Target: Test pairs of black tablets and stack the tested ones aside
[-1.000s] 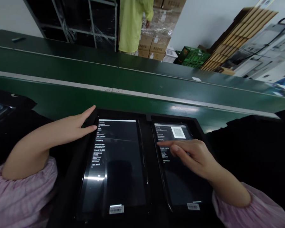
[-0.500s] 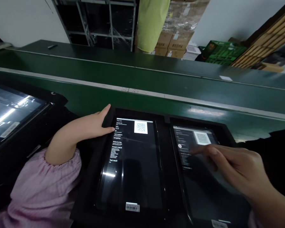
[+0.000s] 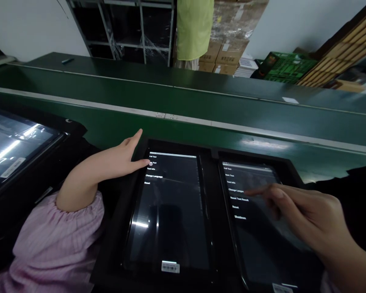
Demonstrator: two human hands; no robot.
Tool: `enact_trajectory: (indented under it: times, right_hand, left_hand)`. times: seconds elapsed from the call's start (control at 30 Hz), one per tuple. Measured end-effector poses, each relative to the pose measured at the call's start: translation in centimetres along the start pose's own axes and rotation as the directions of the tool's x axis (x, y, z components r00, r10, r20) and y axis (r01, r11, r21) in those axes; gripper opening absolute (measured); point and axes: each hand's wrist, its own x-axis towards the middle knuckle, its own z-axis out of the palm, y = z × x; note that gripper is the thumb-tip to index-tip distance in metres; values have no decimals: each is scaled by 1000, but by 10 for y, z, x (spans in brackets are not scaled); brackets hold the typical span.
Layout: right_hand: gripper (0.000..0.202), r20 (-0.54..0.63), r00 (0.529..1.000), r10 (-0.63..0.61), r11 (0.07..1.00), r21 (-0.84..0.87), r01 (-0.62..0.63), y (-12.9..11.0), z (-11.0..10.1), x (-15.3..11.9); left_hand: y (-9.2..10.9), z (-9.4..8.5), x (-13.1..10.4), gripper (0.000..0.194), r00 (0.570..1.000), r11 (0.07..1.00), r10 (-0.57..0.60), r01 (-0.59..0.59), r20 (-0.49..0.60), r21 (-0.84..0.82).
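Two tablets lie side by side in a black tray (image 3: 110, 260). The left tablet (image 3: 177, 219) shows a menu with Full Test, Test Info, Change Language and Reset; a barcode label is near its lower edge. My left hand (image 3: 122, 158) is at its upper left corner, fingers apart, the thumb tip on the screen by a small touch dot. Over the right tablet (image 3: 259, 240), my right hand (image 3: 311, 211) points with its index finger at the Change Language line, other fingers curled and empty. Whether that fingertip touches the glass I cannot tell. The hand covers part of this screen.
Another dark-screened device (image 3: 15, 142) lies at the left. Beyond the tray runs a green bench (image 3: 189, 101) with pale strips, a pen (image 3: 67, 61) and a white paper (image 3: 290, 100). A person in a yellow garment (image 3: 193, 30) stands behind, near cartons (image 3: 227, 51) and a green crate (image 3: 285, 67).
Both screens have switched from a test info page with a QR code to a menu list. My left thumb has shifted slightly right onto the screen. The yellow-clad person has moved a little left.
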Motion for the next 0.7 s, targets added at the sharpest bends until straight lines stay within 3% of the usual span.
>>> enact_trajectory:
  times: [0.23,0.37,0.53,0.7]
  right_hand:
    - [45,15,999,37,999,-6,-37,4,0,-6]
    - [44,5,991,134,990,-36,-133,8,0,-8]
    - [57,47,922,385,923,-28,-384,11,1,-7]
    - [62,89,882,463,886,-31,-462,13,4,-5]
  left_hand:
    - [10,5,2,101,1000,1000,-1,1,-14,6]
    - [8,10,8,101,1000,1000,18,-18,-23,-2]
    - [0,8,11,104,993,997,60,-65,-106,-45]
    - [1,5,8,99,993,996,47,-55,-106,-72]
